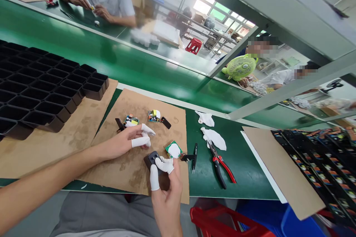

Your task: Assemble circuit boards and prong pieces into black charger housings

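My right hand [168, 192], with white finger cots on thumb and finger, grips a small black plastic housing [150, 158] above the cardboard sheet [130, 174]. My left hand [122, 143], also in finger cots, hovers up and left of the housing, its fingers stretched out and holding nothing visible. Just beyond it sits a circuit board [131, 119] with a black piece beside it, partly hidden by the hand. Farther along lies a second board [153, 115] wired to a black plate [166, 122]. A green board with a white round patch [174, 150] lies right of the housing.
Black tweezers [195, 157], red-handled pliers [219, 164] and white cloth-like scraps [214, 139] lie on the green bench. Rows of black open cases [36, 92] fill the left. Stacked board assemblies [319, 166] stand right. A metal frame [250, 105] and a co-worker [105, 3] are opposite.
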Demonstrator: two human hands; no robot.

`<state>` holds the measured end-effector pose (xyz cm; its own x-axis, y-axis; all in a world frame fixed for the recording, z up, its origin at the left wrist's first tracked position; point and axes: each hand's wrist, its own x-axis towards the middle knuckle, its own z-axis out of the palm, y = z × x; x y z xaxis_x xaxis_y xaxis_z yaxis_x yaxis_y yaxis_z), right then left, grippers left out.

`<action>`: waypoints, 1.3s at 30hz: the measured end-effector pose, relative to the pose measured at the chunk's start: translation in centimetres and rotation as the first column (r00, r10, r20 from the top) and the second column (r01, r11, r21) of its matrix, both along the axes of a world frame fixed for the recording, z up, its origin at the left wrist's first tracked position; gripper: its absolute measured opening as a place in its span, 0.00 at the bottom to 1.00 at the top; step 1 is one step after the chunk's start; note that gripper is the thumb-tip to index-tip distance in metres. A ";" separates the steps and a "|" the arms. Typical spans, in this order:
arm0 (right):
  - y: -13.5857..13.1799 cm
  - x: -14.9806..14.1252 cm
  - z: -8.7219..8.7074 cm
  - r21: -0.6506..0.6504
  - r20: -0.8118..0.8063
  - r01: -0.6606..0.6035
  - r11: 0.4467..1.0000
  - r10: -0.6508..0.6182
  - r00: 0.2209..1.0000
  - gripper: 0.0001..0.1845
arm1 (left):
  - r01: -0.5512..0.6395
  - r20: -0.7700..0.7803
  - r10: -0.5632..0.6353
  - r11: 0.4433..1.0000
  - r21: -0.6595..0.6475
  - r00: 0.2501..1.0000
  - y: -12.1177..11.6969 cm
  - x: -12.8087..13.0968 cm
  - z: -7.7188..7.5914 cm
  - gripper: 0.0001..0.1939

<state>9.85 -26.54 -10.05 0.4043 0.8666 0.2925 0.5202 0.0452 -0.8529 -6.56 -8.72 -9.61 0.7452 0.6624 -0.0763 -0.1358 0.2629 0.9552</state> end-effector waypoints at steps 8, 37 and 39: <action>0.1 0.9 2.1 0.136 0.299 -0.189 0.972 0.142 0.944 0.30 | -0.014 0.006 0.014 1.000 0.023 1.000 -0.2 0.0 0.2 0.25; 0.5 -0.2 2.2 0.216 0.268 -0.233 0.948 0.171 0.948 0.33 | -0.041 -0.034 0.043 0.998 0.055 0.999 -0.2 0.2 0.8 0.25; 0.7 -0.5 1.7 0.245 0.272 -0.222 0.944 0.153 0.950 0.33 | -0.044 -0.044 0.046 0.998 0.043 0.998 -0.3 0.1 0.9 0.25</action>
<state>9.39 -25.86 -8.40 0.1275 0.7938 0.5947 0.6706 0.3728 -0.6414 -6.47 -8.98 -8.69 0.7111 0.6984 -0.0808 -0.1030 0.2172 0.9707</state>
